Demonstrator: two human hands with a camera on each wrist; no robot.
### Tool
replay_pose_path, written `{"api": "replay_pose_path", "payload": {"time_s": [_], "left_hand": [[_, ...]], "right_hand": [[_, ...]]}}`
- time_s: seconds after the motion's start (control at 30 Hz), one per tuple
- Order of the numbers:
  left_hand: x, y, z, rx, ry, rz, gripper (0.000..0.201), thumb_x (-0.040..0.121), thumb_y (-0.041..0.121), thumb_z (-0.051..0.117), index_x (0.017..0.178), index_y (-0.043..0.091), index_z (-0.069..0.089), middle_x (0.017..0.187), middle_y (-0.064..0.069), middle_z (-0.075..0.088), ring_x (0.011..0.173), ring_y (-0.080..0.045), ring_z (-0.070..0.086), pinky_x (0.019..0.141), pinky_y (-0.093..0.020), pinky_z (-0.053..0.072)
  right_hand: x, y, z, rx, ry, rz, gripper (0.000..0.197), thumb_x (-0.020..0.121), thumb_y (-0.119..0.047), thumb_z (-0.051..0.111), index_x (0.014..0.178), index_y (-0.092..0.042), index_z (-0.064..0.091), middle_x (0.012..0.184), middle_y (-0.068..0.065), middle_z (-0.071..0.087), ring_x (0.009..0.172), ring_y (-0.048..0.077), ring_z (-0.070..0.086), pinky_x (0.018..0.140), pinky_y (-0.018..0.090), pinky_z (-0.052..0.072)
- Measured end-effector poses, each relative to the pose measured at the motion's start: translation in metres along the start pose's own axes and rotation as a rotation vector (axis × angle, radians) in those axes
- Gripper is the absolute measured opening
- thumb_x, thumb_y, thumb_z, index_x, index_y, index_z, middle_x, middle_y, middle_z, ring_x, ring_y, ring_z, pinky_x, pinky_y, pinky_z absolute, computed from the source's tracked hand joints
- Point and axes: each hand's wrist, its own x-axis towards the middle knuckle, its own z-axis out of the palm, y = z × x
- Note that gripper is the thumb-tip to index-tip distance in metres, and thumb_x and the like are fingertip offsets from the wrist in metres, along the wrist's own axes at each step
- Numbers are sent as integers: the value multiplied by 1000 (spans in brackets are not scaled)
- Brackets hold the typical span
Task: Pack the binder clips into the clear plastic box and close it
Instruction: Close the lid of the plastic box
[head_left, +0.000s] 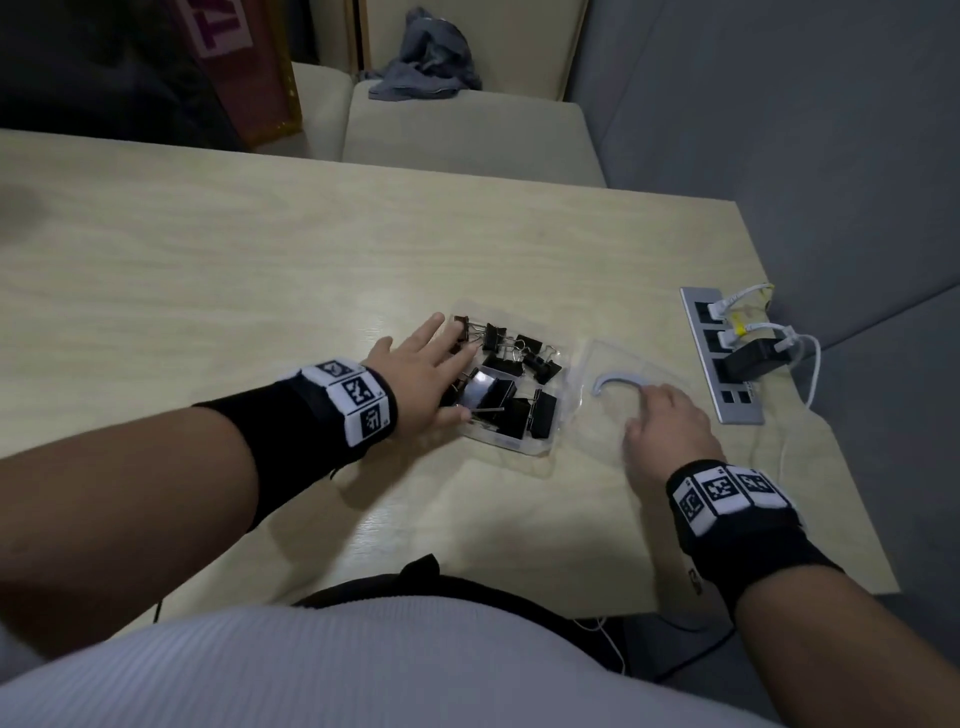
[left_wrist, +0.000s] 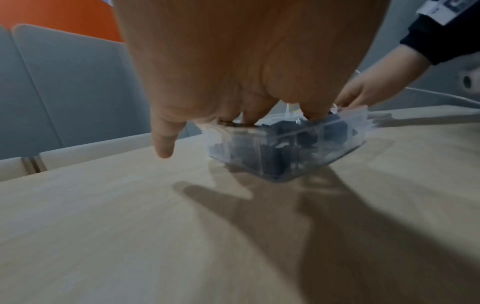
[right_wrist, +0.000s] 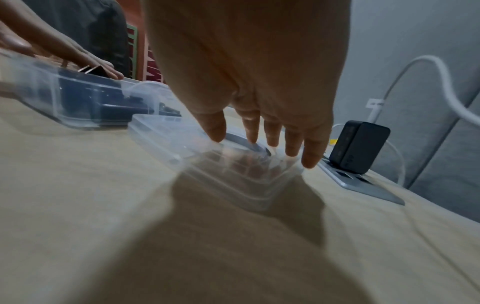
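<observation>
The clear plastic box (head_left: 519, 444) stands open on the wooden table and holds several black binder clips (head_left: 498, 338). My left hand (head_left: 436, 364) reaches over the box's left edge, its straight fingers resting on the clips inside. In the left wrist view the fingertips (left_wrist: 249, 117) touch the top of the box (left_wrist: 285, 148). The loose clear lid (head_left: 608, 431), with a grey curved handle (head_left: 618, 380), lies flat just right of the box. My right hand (head_left: 660, 410) rests on it, with the extended fingers (right_wrist: 293, 144) touching the lid (right_wrist: 207, 164).
A grey power strip (head_left: 727, 405) is set into the table at the right edge, with a black charger (head_left: 748, 358) and white cables (head_left: 810, 364) plugged in, close to my right hand. Beyond the table is a beige seat with a grey cloth (head_left: 426, 62).
</observation>
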Motion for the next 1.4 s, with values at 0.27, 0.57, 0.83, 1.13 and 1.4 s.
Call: {"api": "replay_pose_path", "payload": {"time_s": [0.27, 0.57, 0.83, 1.13, 1.4], "left_hand": [[-14, -7, 20, -26, 43, -22, 82, 91, 68, 27, 154, 31, -9, 161, 2, -24, 148, -22, -22, 119, -55, 16], [-15, -12, 24, -68, 46, -21, 83, 90, 68, 31, 154, 32, -8, 162, 1, -22, 148, -22, -22, 118, -55, 19], [-12, -16, 18, -226, 41, 5, 83, 90, 64, 39, 154, 33, -2, 164, 0, -11, 151, -22, -12, 117, -54, 24], [-16, -18, -17, -564, 363, 61, 66, 91, 55, 25, 125, 13, 61, 127, -11, 60, 120, -25, 52, 101, -35, 38], [-19, -21, -9, -750, 319, -156, 36, 96, 41, 50, 87, 11, 67, 74, -6, 72, 75, -25, 67, 79, -40, 53]], "right_hand": [[7, -2, -3, -49, -20, 229, 54, 81, -44, 63, 124, -16, 44, 137, 15, 35, 120, 39, 38, 90, 48, 42], [16, 15, 2, 95, 56, 313, 44, 90, -30, 58, 118, 2, 47, 122, 27, 49, 108, 45, 52, 80, 45, 46], [16, 7, -23, 293, 308, 144, 47, 95, -26, 52, 134, -2, 41, 132, 28, 43, 119, 45, 44, 94, 48, 39], [-11, -76, -38, 228, 275, -430, 52, 94, -33, 54, 142, -19, 37, 137, 9, 43, 126, 25, 38, 104, 38, 36], [-15, -97, -41, 386, 226, -374, 55, 94, -28, 55, 143, -19, 33, 148, 4, 33, 133, 21, 34, 107, 33, 32]]}}
